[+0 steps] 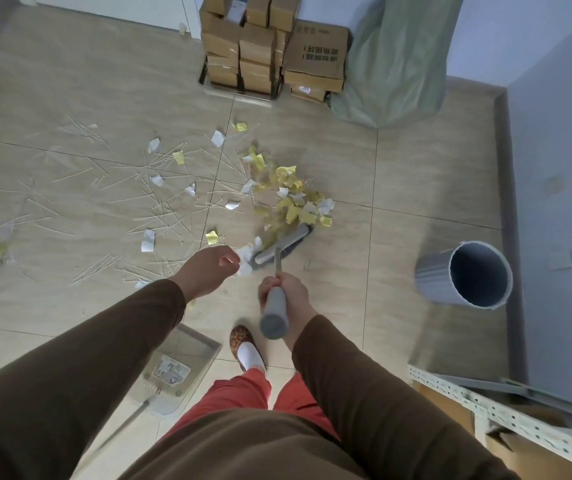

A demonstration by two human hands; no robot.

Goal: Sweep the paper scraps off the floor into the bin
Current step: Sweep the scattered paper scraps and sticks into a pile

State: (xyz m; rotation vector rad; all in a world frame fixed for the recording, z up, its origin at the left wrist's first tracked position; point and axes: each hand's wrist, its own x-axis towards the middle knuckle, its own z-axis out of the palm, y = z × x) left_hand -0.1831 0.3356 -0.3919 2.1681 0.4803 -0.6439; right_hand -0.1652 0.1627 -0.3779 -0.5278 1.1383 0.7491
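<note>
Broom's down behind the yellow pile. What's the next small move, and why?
Probably one more short stroke left, to pull the stray scraps into the pile. The right hand already grips the broom handle, with the broom head right behind the pile, while white bits and thin sticks lie scattered left. The dustpan rests by the foot; the bin stands right, so scooping seems premature.

I see a beige tiled floor (416, 174) strewn with yellow and white paper scraps (291, 199) and thin wooden sticks (111, 181). On it stand a grey ribbed bin (430, 278), stacked cardboard boxes (270, 53), a greenish sack (395, 64), a translucent dustpan (187, 355), and the broom head (284, 244).
</note>
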